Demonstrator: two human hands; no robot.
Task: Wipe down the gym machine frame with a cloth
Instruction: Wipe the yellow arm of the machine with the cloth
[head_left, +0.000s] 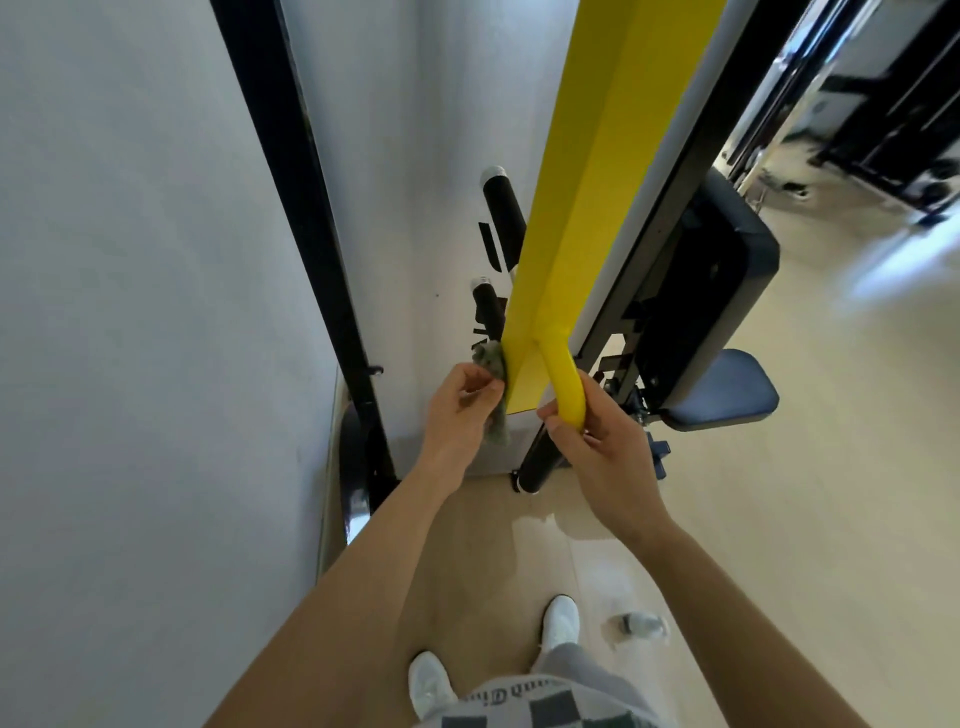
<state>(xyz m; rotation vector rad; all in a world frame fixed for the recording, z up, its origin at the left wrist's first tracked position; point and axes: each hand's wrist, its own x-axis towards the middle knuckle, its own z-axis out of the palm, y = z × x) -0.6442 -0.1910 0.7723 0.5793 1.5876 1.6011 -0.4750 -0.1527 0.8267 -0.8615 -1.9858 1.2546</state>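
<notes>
Grey cloth (126, 361) in left hand (460, 413) touches yellow frame (587, 208) edge.

Pale grey wall (130, 312) fills space left of left hand (460, 410), plain, evenly lit. Black upright bar (311, 208) runs down wall, between wall and left hand. Beige glossy floor (779, 519) below both hands, soft sheen under right hand (597, 452). Small clear bottle (641, 625) on floor, below right hand. Blue padded seat (727, 389) and black back pad (727, 270) just right of right hand. Far upper right: blurred black racks (893, 104), bright light patch (909, 260) on floor.
</notes>
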